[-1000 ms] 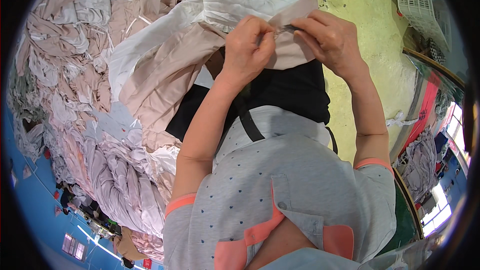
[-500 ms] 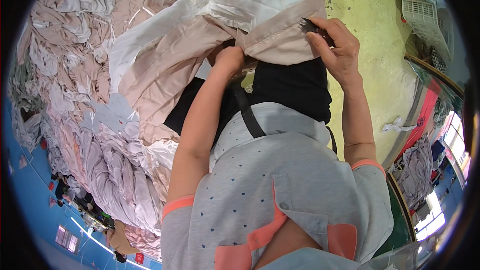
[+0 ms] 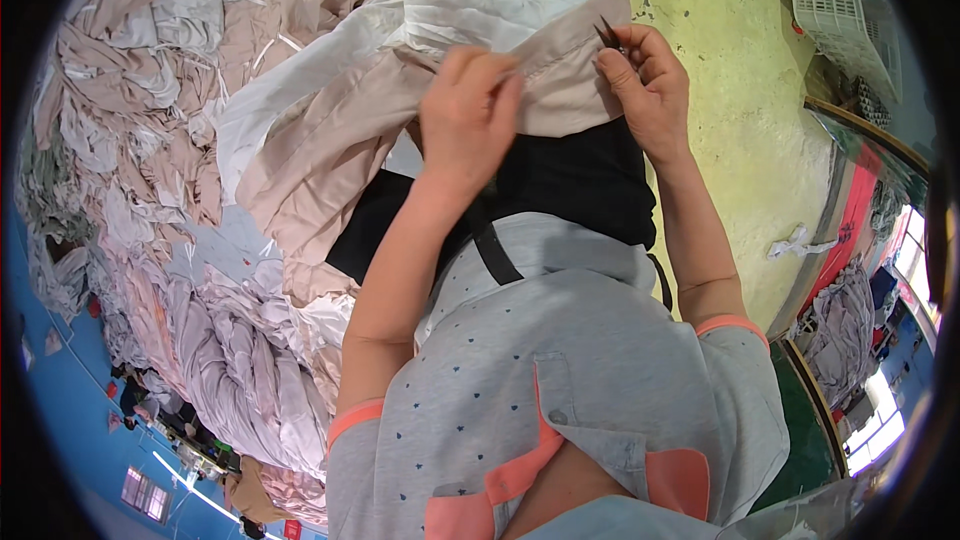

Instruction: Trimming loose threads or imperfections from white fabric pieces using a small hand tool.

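Across my lap lies a beige garment piece (image 3: 565, 100) with a stitched seam and white lining (image 3: 480, 0). My right hand (image 3: 650, 85) is closed round small dark thread snips (image 3: 607, 35), whose pointed blades stick out past the fingertips over the cloth's right edge. Above the middle of the garment is my left hand (image 3: 467, 120), its fingers bent and blurred by motion. I cannot make out whether anything is between them. Black trousers (image 3: 560, 170) show below the cloth.
Heaps of beige, white and pale lilac cloth (image 3: 230, 360) fill the left side. A worn yellow floor (image 3: 730, 140) stretches to my right, with a white plastic crate (image 3: 835, 15) at its far end and a white scrap (image 3: 800, 243) nearer. A glass-topped edge (image 3: 870, 140) stands at right.
My left hand has come up from under the garment's fold to above the cloth. The right hand has shifted slightly left with the snips, which have turned so their points face up.
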A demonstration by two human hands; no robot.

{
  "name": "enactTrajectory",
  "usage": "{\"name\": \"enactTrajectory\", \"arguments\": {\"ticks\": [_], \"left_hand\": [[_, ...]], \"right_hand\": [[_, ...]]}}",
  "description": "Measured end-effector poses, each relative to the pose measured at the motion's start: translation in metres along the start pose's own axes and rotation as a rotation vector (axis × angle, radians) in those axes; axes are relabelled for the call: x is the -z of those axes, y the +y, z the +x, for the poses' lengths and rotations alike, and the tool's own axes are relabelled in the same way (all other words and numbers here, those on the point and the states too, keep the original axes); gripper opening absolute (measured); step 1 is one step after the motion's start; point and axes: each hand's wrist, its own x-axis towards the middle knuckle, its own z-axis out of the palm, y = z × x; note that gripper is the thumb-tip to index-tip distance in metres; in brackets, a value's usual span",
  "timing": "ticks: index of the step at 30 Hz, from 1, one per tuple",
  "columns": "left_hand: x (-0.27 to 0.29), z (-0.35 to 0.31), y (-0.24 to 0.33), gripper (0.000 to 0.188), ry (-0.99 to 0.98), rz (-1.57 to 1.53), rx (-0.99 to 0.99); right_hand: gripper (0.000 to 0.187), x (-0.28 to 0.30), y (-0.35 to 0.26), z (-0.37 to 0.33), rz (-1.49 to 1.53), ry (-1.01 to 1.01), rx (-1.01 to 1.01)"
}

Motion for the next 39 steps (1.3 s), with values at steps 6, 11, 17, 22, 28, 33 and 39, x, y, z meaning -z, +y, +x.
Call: {"name": "enactTrajectory", "arguments": {"ticks": [6, 11, 17, 22, 28, 33, 39], "left_hand": [[-0.04, 0.015, 0.007, 0.015, -0.05, -0.212, 0.017], [-0.043, 0.02, 0.005, 0.017, -0.104, -0.206, 0.094], [-0.037, 0.023, 0.001, 0.016, -0.17, -0.155, 0.027], [-0.031, 0.017, -0.006, 0.013, -0.255, -0.691, 0.403], [-0.032, 0.016, -0.003, 0.012, -0.191, -0.688, 0.365], [-0.039, 0.02, 0.005, 0.015, -0.162, -0.31, 0.135], [-0.038, 0.024, 0.003, 0.016, -0.156, -0.087, -0.035]], "right_hand": [[0.025, -0.008, 0.006, 0.001, 0.003, 0.008, 0.019], [0.024, -0.009, 0.009, 0.001, -0.025, 0.027, 0.014], [0.024, -0.008, 0.009, 0.001, -0.092, 0.009, 0.022], [0.023, -0.006, 0.015, 0.003, -0.132, 0.013, 0.063], [0.024, -0.005, 0.013, 0.004, -0.148, -0.004, 0.039], [0.024, -0.006, 0.012, 0.003, -0.164, 0.003, 0.056], [0.025, -0.007, 0.009, 0.002, -0.149, 0.007, 0.031]]}}
